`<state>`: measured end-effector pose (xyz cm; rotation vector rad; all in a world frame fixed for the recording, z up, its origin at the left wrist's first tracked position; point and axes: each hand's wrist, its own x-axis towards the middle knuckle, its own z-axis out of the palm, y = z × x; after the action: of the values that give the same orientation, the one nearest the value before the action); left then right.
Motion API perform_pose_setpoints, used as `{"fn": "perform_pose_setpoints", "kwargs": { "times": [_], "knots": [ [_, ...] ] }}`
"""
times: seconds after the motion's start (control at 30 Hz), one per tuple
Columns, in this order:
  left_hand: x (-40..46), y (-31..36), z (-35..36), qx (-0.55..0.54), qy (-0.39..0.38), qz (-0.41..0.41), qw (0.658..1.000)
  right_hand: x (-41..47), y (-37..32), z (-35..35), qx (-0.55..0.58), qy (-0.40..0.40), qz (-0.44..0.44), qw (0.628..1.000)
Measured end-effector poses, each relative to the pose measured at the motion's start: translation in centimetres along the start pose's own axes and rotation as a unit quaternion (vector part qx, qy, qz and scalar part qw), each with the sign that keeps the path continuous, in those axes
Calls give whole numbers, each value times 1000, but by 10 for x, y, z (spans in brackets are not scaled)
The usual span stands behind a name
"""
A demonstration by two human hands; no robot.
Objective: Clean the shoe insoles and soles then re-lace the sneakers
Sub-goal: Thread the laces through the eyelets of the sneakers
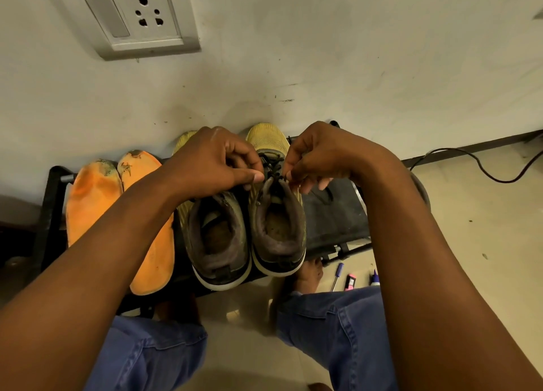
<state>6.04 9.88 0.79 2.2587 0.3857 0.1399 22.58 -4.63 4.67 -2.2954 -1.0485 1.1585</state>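
Head view: two yellow sneakers stand side by side on a black rack (338, 214), heels toward the person. Both hands work at the right sneaker (277, 214); the left hand (211, 161) pinches its black lace (271, 167) at the tongue, and the right hand (314, 155) pinches the other end. Left sneaker (219, 237) sits just beside it, and two orange insoles (117, 214) lie further left, still stained. Risk, as I judge it: the lace slips or skips an eyelet, since the fingers hide the holes.
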Motion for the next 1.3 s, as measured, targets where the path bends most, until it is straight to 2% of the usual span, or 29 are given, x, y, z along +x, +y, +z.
{"fn": "perform_pose_setpoints", "kwargs": {
  "times": [0.23,0.33,0.5,0.63,0.83,0.97,1.3],
  "knots": [
    [4,0,2,-139,55,-26,988,7,-3,1,161,76,-61,982],
    [6,2,4,-220,81,-60,970,7,-4,2,239,58,-51,968],
    [7,3,4,-291,72,-104,948,7,-7,6,342,53,-20,938],
    [7,6,4,-334,87,-98,933,9,-6,7,352,62,-7,934],
    [10,8,4,-326,94,-26,940,7,-12,11,250,15,-61,966],
    [12,14,10,-348,75,-32,934,7,-15,13,208,2,-103,973],
    [14,5,18,-147,136,-29,979,8,-15,11,280,85,-72,954]
  ]
}}
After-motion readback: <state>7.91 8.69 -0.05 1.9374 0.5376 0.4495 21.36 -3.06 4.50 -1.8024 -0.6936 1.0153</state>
